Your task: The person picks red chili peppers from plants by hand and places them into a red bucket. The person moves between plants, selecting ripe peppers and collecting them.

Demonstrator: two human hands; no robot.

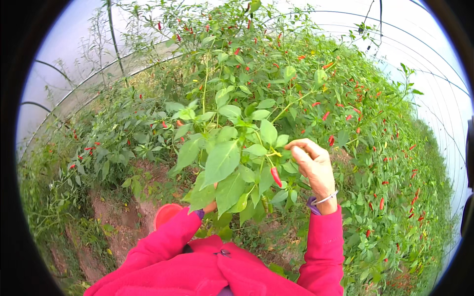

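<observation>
Leafy chili pepper branches [229,159] spread out in front of my chest. A ripe red chili pepper [276,177] hangs from a thin stem on them, just left of my right hand [313,164]. The thumb and forefinger of that hand are close together at the leaves above the chili; whether they pinch a stem is not plain. A light bracelet circles the right wrist. My left hand [210,208] is mostly covered by large leaves, with only a bit of skin showing near the cuff, so what it holds is hidden. Beside the left sleeve is a red plastic container [167,214].
Dense chili plants [389,177] with many red fruits stand ahead and along the right. More plants [122,137] grow at the left, beside bare reddish soil [114,218]. A greenhouse film wall with curved metal tubes [114,40] rises behind them.
</observation>
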